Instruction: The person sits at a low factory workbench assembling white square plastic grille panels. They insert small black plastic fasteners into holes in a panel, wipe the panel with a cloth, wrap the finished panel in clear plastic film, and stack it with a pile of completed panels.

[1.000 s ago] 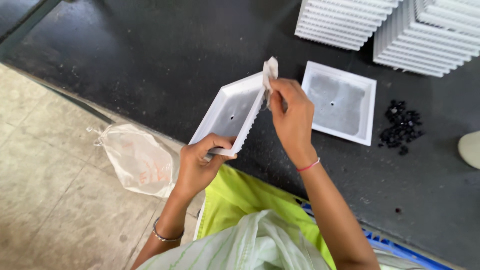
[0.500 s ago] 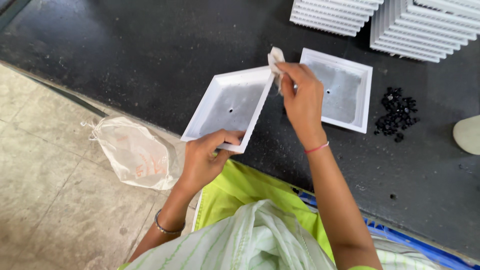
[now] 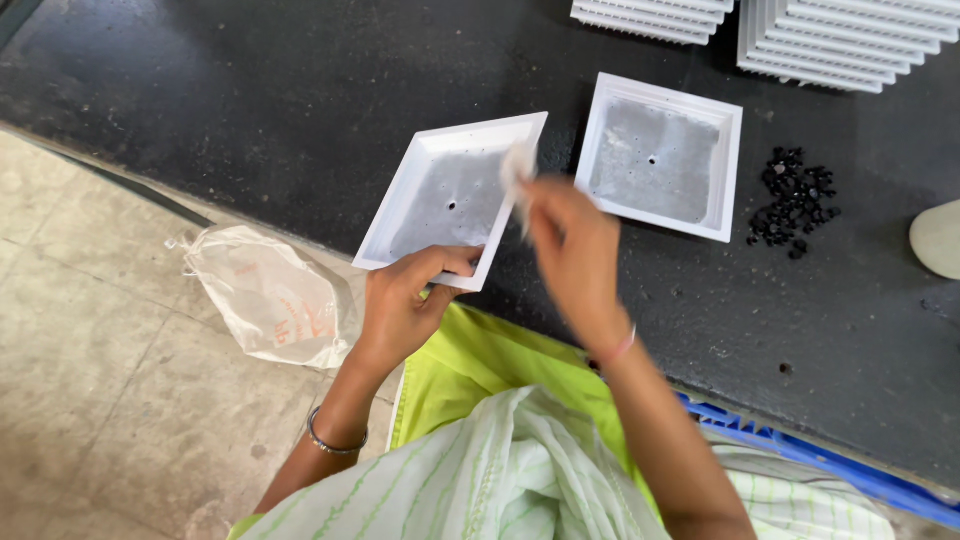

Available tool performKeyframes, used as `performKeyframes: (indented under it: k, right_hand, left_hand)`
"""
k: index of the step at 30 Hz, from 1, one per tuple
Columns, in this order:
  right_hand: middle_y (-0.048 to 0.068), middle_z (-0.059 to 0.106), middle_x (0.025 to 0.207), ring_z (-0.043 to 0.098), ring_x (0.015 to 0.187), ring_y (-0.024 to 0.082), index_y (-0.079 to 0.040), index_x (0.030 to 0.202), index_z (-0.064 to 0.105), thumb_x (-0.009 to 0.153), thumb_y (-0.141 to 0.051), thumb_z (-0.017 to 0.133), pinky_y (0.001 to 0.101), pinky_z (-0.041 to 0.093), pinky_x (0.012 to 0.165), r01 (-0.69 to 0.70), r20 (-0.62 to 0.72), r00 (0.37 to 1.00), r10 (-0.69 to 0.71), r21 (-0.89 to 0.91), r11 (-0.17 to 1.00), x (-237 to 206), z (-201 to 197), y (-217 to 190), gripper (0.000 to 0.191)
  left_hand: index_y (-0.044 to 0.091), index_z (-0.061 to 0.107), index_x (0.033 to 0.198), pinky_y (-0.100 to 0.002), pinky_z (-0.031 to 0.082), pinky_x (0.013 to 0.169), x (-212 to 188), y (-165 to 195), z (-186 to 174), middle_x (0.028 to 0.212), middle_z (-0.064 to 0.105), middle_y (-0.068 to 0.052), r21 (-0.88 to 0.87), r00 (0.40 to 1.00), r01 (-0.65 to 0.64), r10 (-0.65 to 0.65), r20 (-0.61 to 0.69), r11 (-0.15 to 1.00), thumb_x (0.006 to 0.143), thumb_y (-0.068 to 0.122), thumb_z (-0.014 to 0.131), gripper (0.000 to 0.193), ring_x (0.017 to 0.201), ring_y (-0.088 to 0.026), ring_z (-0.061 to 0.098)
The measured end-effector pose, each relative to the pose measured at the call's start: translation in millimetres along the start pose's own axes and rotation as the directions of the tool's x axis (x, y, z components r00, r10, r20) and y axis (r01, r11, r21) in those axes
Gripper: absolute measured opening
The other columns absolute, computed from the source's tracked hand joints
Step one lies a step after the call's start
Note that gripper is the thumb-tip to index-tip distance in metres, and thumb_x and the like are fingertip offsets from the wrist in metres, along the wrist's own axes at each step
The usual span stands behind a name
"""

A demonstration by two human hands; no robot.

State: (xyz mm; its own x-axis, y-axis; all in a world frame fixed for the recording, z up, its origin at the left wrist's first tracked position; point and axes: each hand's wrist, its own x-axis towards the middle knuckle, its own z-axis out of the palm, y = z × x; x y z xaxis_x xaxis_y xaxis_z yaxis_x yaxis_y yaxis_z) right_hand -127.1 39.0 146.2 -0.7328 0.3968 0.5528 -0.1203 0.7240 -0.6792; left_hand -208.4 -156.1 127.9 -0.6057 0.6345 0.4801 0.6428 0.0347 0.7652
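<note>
Head cam: black worktop [image 3: 250,120] looked unchanged; the white square tray [image 3: 450,195] was tipped flatter than before, left hand [image 3: 405,300] clamped on its near edge, right hand [image 3: 575,255] had slid a pinched white cloth [image 3: 517,165] down inside it.

White tray [image 3: 450,195], black table [image 3: 250,100], lime-green cloth [image 3: 480,365]

Black worktop [image 3: 250,90], dusty. On it: a white square tray [image 3: 660,155] just beyond the right hand's [image 3: 575,255] grip. Black granules [image 3: 795,200] and stacked white trays [image 3: 850,40] lie farther right.
</note>
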Motion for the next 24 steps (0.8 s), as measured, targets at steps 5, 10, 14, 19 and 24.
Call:
performKeyframes:
  k: [5, 10, 14, 19, 24]
  right_hand:
    - [0.015, 0.072, 0.105, 0.072, 0.084, 0.029, -0.003, 0.118, 0.071, 0.1, 0.005, 0.065, 0.0354, 0.056, 0.074, 0.077, -0.058, 0.995, -0.079, -0.046, 0.996, 50, 1, 44, 0.02]
    - [0.014, 0.069, 0.103, 0.07, 0.081, 0.023, -0.002, 0.117, 0.069, 0.099, 0.008, 0.062, 0.0325, 0.055, 0.071, 0.024, 0.018, 1.0, -0.024, -0.003, 1.0, 1, 3, 24, 0.022]
    - [0.01, 0.069, 0.103, 0.067, 0.076, 0.016, -0.004, 0.116, 0.071, 0.097, 0.007, 0.064, 0.0277, 0.051, 0.064, -0.146, 0.106, 0.985, 0.138, 0.077, 0.986, -54, 1, -7, 0.024]
    - [0.008, 0.07, 0.105, 0.065, 0.075, 0.014, -0.004, 0.116, 0.072, 0.097, 0.005, 0.065, 0.026, 0.051, 0.065, -0.25, 0.09, 0.966, 0.242, 0.09, 0.964, -80, 3, -13, 0.022]
    - [0.008, 0.072, 0.104, 0.069, 0.078, 0.013, -0.003, 0.113, 0.072, 0.095, 0.004, 0.065, 0.0244, 0.055, 0.067, -0.309, 0.129, 0.947, 0.295, 0.106, 0.945, -92, 1, -3, 0.021]
  left_hand:
    - [0.008, 0.064, 0.1, -0.033, 0.061, 0.083, -3, -2, 6, 0.116, 0.078, -0.006, 0.051, 1.0, -0.007, 0.005, 0.022, 0.999, 0.08, -0.013, 0.067, 0.029, 0.103, -0.025, 0.076]
    - [0.013, 0.056, 0.132, -0.036, 0.06, 0.084, -6, -4, 19, 0.128, 0.07, -0.01, 0.113, 0.995, 0.091, -0.096, 0.037, 0.989, 0.079, -0.013, 0.066, 0.06, 0.112, -0.027, 0.074]
    - [0.014, 0.037, 0.156, -0.036, 0.061, 0.084, -2, -10, 26, 0.147, 0.06, -0.013, 0.149, 0.999, 0.034, -0.037, 0.016, 0.988, 0.081, -0.017, 0.061, 0.084, 0.113, -0.028, 0.074]
    - [0.012, 0.035, 0.158, -0.036, 0.059, 0.075, -1, -15, 37, 0.155, 0.052, -0.013, 0.281, 0.998, -0.063, 0.06, 0.019, 0.958, 0.077, -0.021, 0.053, 0.09, 0.104, -0.03, 0.075]
    - [0.013, 0.035, 0.159, -0.04, 0.056, 0.07, -3, -16, 49, 0.157, 0.051, -0.011, 0.378, 1.0, -0.029, 0.027, 0.01, 0.925, 0.075, -0.018, 0.055, 0.091, 0.076, -0.036, 0.064]
